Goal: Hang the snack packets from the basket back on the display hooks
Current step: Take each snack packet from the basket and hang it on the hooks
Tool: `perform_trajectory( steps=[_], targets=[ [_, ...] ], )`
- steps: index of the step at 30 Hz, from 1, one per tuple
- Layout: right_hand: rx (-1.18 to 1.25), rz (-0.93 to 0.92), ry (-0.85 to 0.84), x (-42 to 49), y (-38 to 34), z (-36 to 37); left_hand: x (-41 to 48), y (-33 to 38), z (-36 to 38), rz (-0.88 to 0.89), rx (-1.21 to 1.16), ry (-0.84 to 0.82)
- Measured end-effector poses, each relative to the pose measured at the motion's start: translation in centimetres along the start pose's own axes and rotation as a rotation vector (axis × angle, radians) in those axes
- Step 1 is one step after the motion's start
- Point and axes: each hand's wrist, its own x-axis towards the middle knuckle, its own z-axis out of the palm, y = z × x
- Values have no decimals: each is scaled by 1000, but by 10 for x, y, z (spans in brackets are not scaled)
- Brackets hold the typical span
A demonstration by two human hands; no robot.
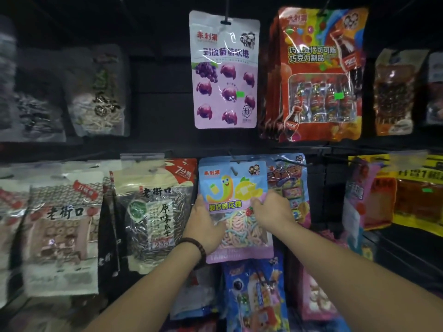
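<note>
both hands, left hand and right hand, grip the marshmallow packet upright; its hang hole, above them, seems already on the hook.

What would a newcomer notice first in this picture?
First, the two hands at the centre: the left hand and right hand hold a blue candy packet by its sides, its top at a hook. Above it hangs a purple grape packet, and to the right of that a bright red chocolate packet.
</note>
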Motion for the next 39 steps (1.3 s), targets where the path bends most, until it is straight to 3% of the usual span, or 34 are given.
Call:
perform_trajectory(
  steps=[6, 9, 12, 15, 20, 26, 29, 39],
  targets=[
    [25, 45, 13, -4, -3, 7, -16, 31, -11, -33, 31, 3],
    [41, 22, 30, -18, -6, 0, -44, 59, -30, 39, 115, 26],
    [-65, -72, 117, -41, -11, -5, -83, 83, -59, 149, 312, 30],
    [-239, -317, 199, -82, -27, -3, -124, 89, -95, 261, 632, 79],
    [-355, -662, -155, -144, -68, 29, -166, 61, -145, 225, 924, 78],
    [-392, -688, -273, -159, -107, 78, -165, 12, -158, 87, 776, -113],
    [-432, -616, -304, -159, -112, 100, -161, -12, -152, 38, 620, -120],
    [-442, -493, -285, -135, -118, 133, -131, -31, -136, -51, 435, -170]
  ],
)
